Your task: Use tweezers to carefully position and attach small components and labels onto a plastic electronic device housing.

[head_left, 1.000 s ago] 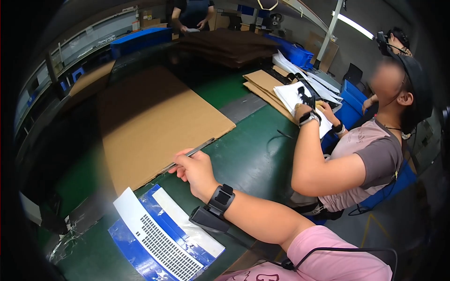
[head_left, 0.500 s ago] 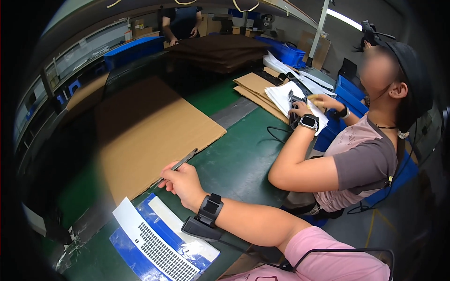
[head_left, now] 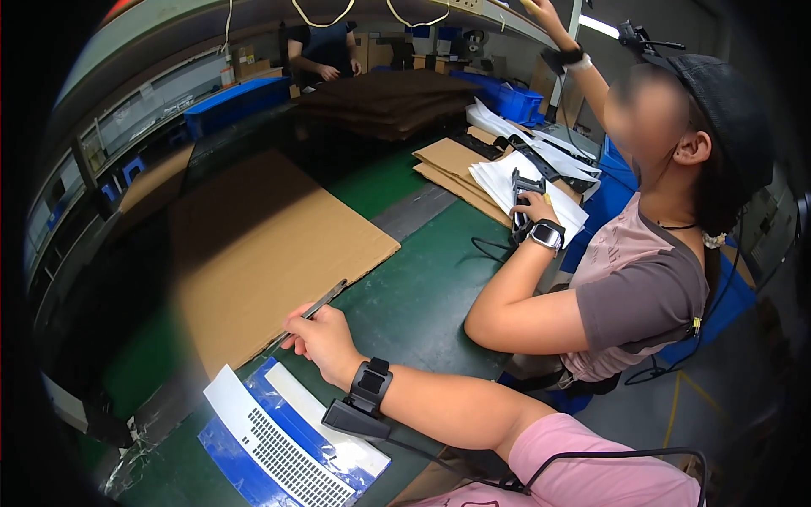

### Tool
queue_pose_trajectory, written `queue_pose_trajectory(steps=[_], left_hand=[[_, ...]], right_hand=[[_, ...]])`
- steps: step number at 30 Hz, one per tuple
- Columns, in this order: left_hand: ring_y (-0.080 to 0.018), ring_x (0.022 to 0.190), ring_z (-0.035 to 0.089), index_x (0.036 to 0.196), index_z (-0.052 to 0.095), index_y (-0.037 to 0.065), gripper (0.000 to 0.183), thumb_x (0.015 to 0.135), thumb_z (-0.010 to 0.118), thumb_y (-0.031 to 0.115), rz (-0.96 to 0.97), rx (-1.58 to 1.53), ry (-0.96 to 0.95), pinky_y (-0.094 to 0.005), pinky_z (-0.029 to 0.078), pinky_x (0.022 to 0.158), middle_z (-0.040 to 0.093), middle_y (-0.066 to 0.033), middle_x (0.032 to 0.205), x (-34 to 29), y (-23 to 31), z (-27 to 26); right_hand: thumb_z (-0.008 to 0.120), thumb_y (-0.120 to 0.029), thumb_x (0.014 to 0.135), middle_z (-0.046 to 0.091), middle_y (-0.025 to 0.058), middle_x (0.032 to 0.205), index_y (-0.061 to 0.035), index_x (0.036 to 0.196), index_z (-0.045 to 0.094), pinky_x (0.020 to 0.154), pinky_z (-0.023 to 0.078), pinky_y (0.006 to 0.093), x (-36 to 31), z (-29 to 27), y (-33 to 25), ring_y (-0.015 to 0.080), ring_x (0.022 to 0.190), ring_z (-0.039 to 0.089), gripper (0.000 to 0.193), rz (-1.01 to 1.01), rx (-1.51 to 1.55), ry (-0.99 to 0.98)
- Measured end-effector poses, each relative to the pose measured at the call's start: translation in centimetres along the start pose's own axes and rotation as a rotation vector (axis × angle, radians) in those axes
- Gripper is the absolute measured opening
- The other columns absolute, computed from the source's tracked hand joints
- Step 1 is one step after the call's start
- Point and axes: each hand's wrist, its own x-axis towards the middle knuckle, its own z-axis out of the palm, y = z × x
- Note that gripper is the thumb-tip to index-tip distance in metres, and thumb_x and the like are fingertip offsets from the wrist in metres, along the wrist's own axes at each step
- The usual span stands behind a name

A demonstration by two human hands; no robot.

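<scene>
Coming in from the lower right, my right hand (head_left: pixel 325 342) is closed around slim grey tweezers (head_left: pixel 324 298), which point up and away to the right. Both lie over the near edge of a brown cardboard sheet (head_left: pixel 279 262). Just below the hand, a white sheet (head_left: pixel 228 389) carries rows of small black rectangular stickers. It lies slightly curved over a glossy blue backing (head_left: pixel 232 460), beside a plain white strip (head_left: pixel 296 393). My left hand is out of the picture.
At the right sits a co-worker, one hand (head_left: pixel 534 207) on a black device (head_left: pixel 521 190) over white sheets (head_left: pixel 494 176). Dark stacked sheets (head_left: pixel 380 101) lie at the back, with another person (head_left: pixel 325 55) behind. Blue bins (head_left: pixel 232 106) stand around; a cable (head_left: pixel 486 247) crosses the green table (head_left: pixel 414 279).
The co-worker has raised the far hand from the black device up toward the overhead shelf. My right hand still grips the tweezers, hardly moved; the whole view has shifted slightly.
</scene>
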Motion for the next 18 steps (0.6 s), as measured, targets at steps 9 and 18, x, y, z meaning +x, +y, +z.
queue_pose_trajectory(steps=[9, 18], left_hand=[[-0.0219, 0.079, 0.056, 0.101, 0.054, -0.002, 0.032, 0.083, 0.052, 0.023, -0.057, 0.094, 0.113, -0.0318, 0.045, 0.072, 0.060, -0.0168, 0.086, -0.27, 0.02, 0.20], [-0.0215, 0.079, 0.056, 0.100, 0.055, -0.001, 0.029, 0.083, 0.051, 0.022, -0.113, 0.209, 0.235, -0.0312, 0.045, 0.072, 0.060, -0.0163, 0.085, -0.84, -0.02, 0.81]], right_hand=[[0.055, -0.007, 0.076, 0.055, 0.0063, 0.063, -0.0008, 0.079, 0.054, 0.040, 0.035, 0.0181, -0.08, 0.28, 0.18, 0.0094, 0.052, 0.053, 0.007, 0.023, 0.009, -0.012], [0.056, -0.007, 0.076, 0.055, 0.0069, 0.065, -0.0010, 0.080, 0.054, 0.040, 0.035, 0.0183, -0.37, 0.38, -0.02, 0.0091, 0.051, 0.053, 0.007, 0.042, 0.049, -0.037]])
